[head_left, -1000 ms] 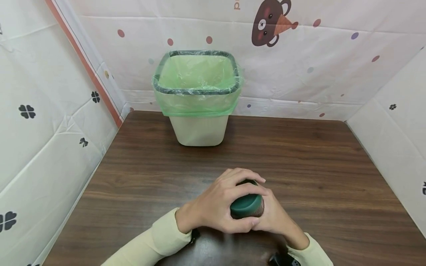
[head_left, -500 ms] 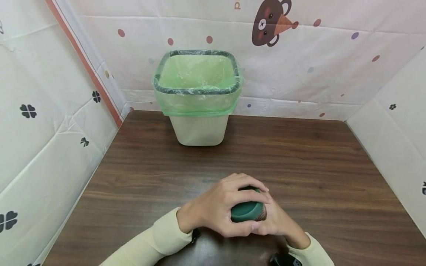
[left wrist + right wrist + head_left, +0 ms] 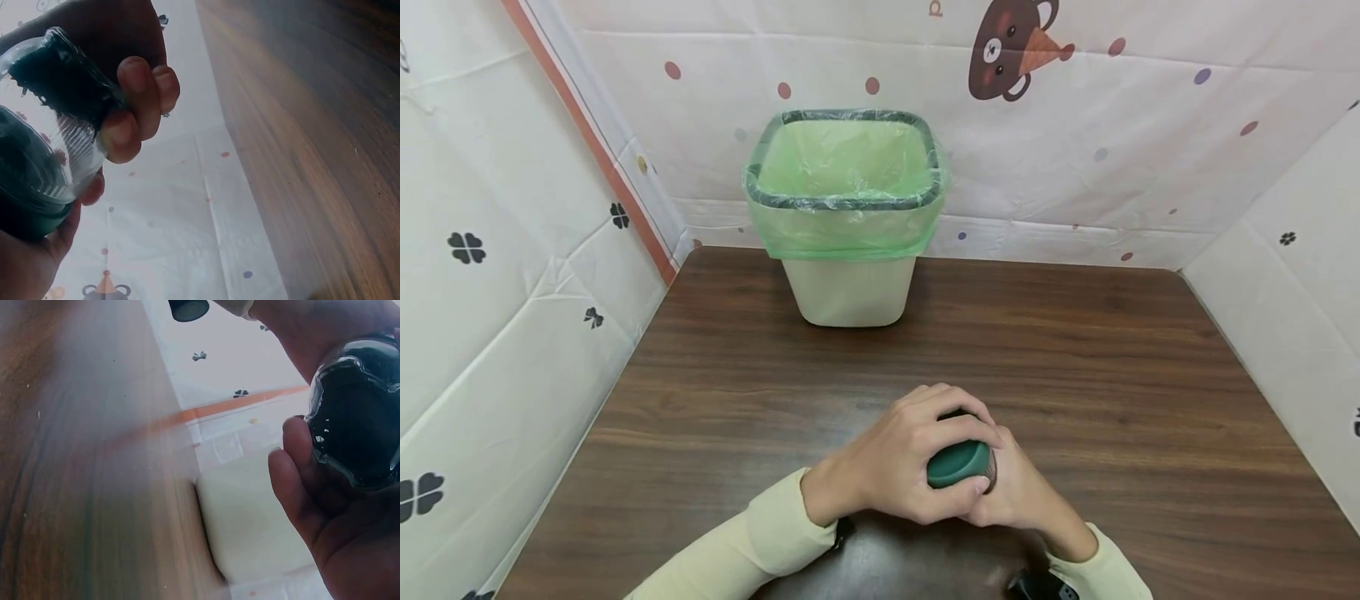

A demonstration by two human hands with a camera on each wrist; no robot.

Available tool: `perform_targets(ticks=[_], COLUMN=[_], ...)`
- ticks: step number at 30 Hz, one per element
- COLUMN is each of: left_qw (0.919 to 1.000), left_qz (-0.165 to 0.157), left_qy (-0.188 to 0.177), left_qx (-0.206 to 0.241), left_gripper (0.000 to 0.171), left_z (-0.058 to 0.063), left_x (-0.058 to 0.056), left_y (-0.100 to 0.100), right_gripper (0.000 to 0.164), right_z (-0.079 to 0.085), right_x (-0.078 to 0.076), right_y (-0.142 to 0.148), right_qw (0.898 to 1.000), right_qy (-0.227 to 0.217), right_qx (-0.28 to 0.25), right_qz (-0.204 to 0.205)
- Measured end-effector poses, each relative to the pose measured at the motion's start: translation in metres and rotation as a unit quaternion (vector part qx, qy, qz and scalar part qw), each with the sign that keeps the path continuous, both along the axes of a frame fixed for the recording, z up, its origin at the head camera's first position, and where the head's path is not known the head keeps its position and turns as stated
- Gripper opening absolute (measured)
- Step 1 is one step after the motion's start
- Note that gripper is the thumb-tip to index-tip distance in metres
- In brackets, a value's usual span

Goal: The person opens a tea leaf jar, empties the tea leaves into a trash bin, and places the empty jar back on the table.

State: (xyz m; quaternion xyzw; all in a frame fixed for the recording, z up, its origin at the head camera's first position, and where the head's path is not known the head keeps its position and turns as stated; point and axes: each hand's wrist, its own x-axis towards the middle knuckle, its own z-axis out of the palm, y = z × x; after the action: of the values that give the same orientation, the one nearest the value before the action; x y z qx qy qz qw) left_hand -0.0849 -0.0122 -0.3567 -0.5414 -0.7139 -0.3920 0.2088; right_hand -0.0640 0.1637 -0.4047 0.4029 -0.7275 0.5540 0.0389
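Looks like a screened-off tabletop booth; cannot be pinned down as part of a home or a workplace. Shows a creased back sheet (image 3: 1150, 158) printed with coloured dots (image 3: 872, 86) and a bear (image 3: 1000, 73), and clover-printed white sheets (image 3: 512, 358) at both sides. Contains a dark wood-grain table (image 3: 1112, 367) and a pale bin (image 3: 850, 292) with a green liner (image 3: 850, 237).
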Motion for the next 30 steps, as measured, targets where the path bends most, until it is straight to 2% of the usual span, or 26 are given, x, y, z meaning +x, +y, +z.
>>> perform_targets(ticks=[4,8,14,20,30], left_qw=[0.9997,0.9984,0.9958,0.9948,0.9959], left_qz=[0.023,0.050,0.084,0.096,0.077], left_qy=[-0.012,-0.025,-0.035,-0.035,-0.047], left_qx=[-0.002,0.000,0.002,0.002,-0.001], left_gripper=[0.029,0.027,0.024,0.024,0.027], left_z=[0.000,0.001,0.000,-0.001,-0.001], left_x=[0.001,0.003,0.004,0.003,0.004], left_y=[0.002,0.004,0.006,0.007,0.006], right_gripper=[0.049,0.050,0.049,0.050,0.050], right_z=[0.015,0.030,0.034,0.032,0.031], right_x=[0.006,0.013,0.017,0.016,0.014], right_y=[-0.004,-0.008,-0.011,-0.011,-0.009], right_qw=[1.000,0.996,0.987,0.986,0.986], right_qy=[-0.010,-0.017,-0.019,-0.013,0.003], right_qx=[0.004,0.034,0.070,0.072,0.078], right_qz=[-0.029,-0.078,-0.141,-0.149,-0.147])
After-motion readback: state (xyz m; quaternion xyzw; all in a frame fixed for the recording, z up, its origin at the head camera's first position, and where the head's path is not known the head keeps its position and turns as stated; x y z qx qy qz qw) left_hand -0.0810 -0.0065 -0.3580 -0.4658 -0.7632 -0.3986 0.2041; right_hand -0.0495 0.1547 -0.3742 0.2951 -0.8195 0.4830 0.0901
